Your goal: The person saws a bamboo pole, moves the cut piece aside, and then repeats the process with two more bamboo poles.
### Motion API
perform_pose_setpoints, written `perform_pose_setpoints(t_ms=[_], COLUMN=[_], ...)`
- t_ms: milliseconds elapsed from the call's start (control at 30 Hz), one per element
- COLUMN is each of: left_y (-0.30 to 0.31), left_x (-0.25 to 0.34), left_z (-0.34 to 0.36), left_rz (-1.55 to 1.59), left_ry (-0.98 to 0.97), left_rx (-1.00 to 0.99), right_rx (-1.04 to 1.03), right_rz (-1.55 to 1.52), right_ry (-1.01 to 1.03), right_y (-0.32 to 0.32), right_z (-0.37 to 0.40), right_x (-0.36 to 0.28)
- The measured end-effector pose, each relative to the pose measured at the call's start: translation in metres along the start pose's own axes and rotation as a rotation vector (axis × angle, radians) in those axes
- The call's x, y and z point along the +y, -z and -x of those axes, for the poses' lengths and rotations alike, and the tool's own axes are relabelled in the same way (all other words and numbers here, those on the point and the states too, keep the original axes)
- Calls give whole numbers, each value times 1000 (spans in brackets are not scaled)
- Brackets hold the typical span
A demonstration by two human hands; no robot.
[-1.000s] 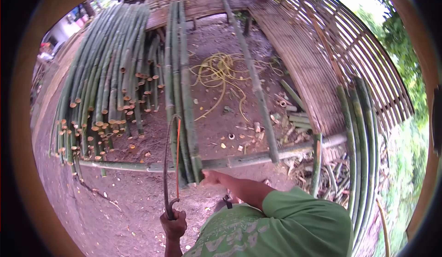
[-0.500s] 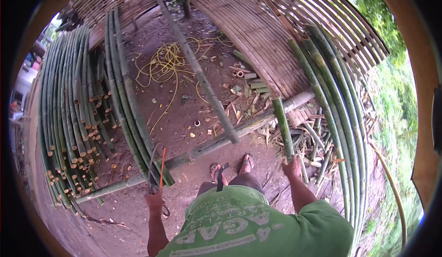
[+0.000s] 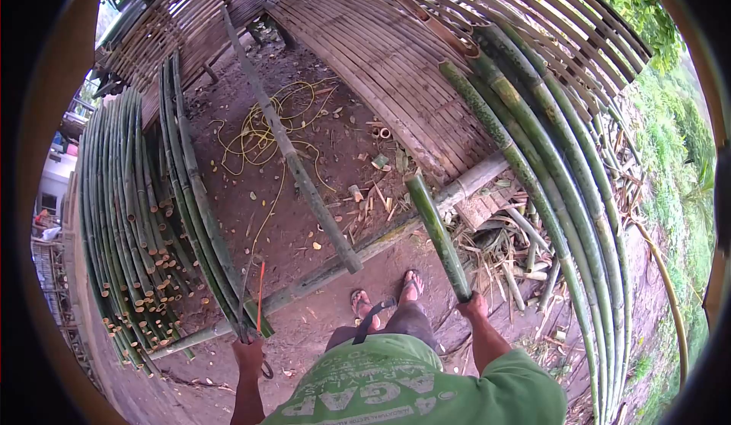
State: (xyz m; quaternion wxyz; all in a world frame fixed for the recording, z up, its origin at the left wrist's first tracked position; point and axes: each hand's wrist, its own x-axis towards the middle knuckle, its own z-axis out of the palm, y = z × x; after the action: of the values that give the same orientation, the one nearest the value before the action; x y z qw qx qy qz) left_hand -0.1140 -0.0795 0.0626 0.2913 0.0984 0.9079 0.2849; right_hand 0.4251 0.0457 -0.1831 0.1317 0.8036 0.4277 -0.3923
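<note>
Bamboo piece point(image 3: 435, 231), short and green: our right hand point(image 3: 474, 305) is clamping its grip round the lower end, and the piece is tilting up and away to the left, its cut top showing above the cross pole point(image 3: 335, 267). Curved tool point(image 3: 260, 299) with an orange strip: our left hand point(image 3: 249, 353) is closing its grip on the handle, and the tool is pointing up, just in front of the cross pole.

Cross pole: it is lying on the dirt ahead of our sandalled feet point(image 3: 411, 282). Long pole point(image 3: 289, 151): it is resting one end on the cross pole. Pole stack point(image 3: 126, 219): it is lying to the left, cut ends towards us. Yellow rope point(image 3: 263, 128): it is lying in loops on the dirt. Slat panel point(image 3: 396, 52): it is standing beyond. Green poles point(image 3: 563, 197): they are curving down the right side.
</note>
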Motion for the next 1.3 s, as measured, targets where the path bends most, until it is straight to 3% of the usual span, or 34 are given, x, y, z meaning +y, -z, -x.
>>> perform_pose_setpoints(t_ms=[33, 133, 233, 333, 367, 400, 433, 467, 500, 567, 733, 900, 1000, 1100, 1167, 1267, 1300], left_y=[-5, -18, -29, -30, -29, -30, -30, -30, -30, -31, -31, -40, -42, -55, -52, -43, -42], left_x=[8, 18, 29, 56, 61, 62, 61, 58, 58, 59, 38, 31, 30, -32, -18, 5, 3], left_z=[10, 12, 17, 33, 42, 46, 49, 53, 57, 63, 53, 46, 43, 2, 9, 14, 14], left_rz=[-2, 30, 34, 68, 87, 106, 123, 136, 85, -25, -56, 16, 71, 72, 77, 88, 97], left_ry=[-9, -116, -165, -195, -199, -197, -193, -186, -176, -153, -139, -145, -98, -189, -162, -200, -193], left_rx=[-6, -69, -84, -85, -81, -75, -67, -61, -51, -38, -56, -76, -72, -45, -22, 2, 2], right_rx=[-54, 79, 681, 728, 573, 300, 148, 10, -6, -179, -134, 1, -62, -59, -39, -31, 124], right_rz=[21, -92, -745, -452, -344, -106, 42, 80, -180, -60, -121, -27, 36, 108, 166, 197, 271], right_ry=[21, 237, 884, 837, 796, 546, 462, 398, 426, 223, 186, 219, 235, 286, 327, 504, 670], right_y=[15, 65, 108, 110, 83, 63, 26, 0, -18, -40, -40, 25, 63, 78, 82, 110, 114], right_z=[6, 4, 7, 13, 0, 1, -11, -16, -20, -40, -33, 13, 26, 20, 12, -8, -40], right_x=[-29, -155, -235, -183, -141, -104, -67, -38, -18, -7, -10, -74, -136, -198, -246, -373, -430])
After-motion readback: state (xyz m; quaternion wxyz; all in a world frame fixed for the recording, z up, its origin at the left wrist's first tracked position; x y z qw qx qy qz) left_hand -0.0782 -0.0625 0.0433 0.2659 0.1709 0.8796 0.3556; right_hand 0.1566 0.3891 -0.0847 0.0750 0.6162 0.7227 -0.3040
